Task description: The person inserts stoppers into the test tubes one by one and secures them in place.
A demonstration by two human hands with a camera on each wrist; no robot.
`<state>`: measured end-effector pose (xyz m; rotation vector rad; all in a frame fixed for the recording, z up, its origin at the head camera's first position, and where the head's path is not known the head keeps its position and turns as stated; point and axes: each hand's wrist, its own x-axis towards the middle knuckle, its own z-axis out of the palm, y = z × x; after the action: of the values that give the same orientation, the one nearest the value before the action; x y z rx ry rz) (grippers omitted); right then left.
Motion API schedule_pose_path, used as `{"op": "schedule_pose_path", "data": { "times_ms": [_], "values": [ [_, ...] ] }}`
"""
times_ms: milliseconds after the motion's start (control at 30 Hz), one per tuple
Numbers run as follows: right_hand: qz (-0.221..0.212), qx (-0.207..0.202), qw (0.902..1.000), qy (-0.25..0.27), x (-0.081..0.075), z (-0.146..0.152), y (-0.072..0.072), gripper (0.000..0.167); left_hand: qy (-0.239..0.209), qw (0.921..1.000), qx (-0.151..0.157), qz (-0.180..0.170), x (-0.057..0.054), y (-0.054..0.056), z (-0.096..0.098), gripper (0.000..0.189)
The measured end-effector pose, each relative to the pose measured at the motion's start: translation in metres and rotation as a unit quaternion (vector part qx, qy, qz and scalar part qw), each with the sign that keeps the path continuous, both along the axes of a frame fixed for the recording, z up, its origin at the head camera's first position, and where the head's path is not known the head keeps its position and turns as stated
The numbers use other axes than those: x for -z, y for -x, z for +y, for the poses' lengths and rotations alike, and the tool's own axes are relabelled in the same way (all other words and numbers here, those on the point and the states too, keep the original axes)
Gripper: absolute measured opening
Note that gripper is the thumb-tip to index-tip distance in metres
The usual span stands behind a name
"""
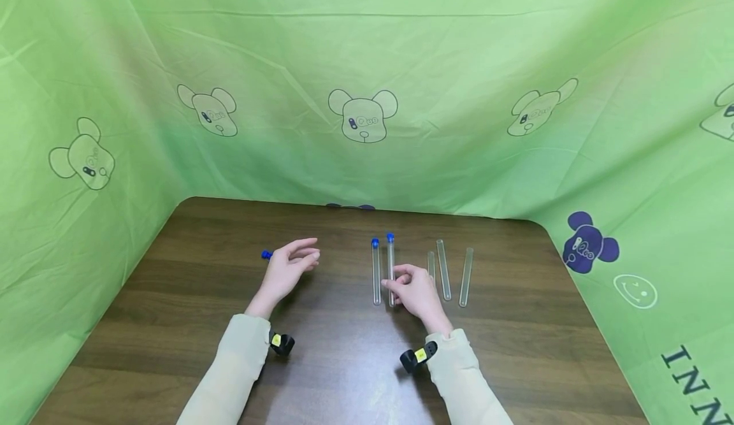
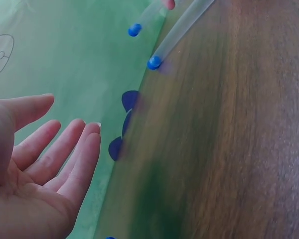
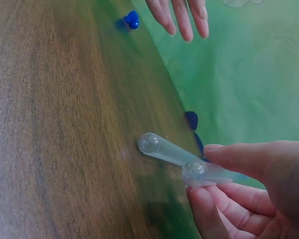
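My right hand [image 1: 414, 292] pinches a clear test tube [image 1: 391, 262] with a blue stopper between thumb and fingers. In the right wrist view the rounded end of this held tube [image 3: 195, 173] points toward the camera. Just left of it a second blue-stoppered test tube [image 1: 376, 275] lies on the table. My left hand [image 1: 289, 267] hovers above the table with its fingers loosely extended and holds nothing. Beside it lie blue stoppers [image 1: 266, 255], partly hidden by the hand in the head view and seen again as blue stoppers [image 3: 132, 20] in the right wrist view.
Right of my right hand lie three unstoppered test tubes: a tube partly behind the hand [image 1: 431, 264], a middle tube [image 1: 444, 271] and a far-right tube [image 1: 466, 278]. The brown wooden table [image 1: 338, 374] meets a green printed cloth [image 1: 367, 170] at the back and sides.
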<state>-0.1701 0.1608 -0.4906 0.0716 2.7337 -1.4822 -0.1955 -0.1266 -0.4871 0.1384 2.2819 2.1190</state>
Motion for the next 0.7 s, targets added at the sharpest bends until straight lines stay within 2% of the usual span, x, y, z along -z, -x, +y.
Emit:
{"op": "schedule_pose_path", "data": {
  "times_ms": [167,433,700],
  "values": [
    [0.0,0.003,0.9999,-0.01,0.0,0.0,0.001,0.039,0.001,0.9999,-0.011,-0.001,-0.003,-0.003,-0.007,0.038],
    [-0.003,0.004,0.9997,-0.026,0.003,0.0,0.004,0.04,0.001,0.9983,-0.048,0.032,-0.011,-0.004,-0.021,0.035],
    [-0.01,0.002,0.9992,-0.039,0.005,-0.001,0.006,0.042,0.015,0.9966,-0.075,0.031,-0.008,-0.002,-0.036,0.035]
  ]
}}
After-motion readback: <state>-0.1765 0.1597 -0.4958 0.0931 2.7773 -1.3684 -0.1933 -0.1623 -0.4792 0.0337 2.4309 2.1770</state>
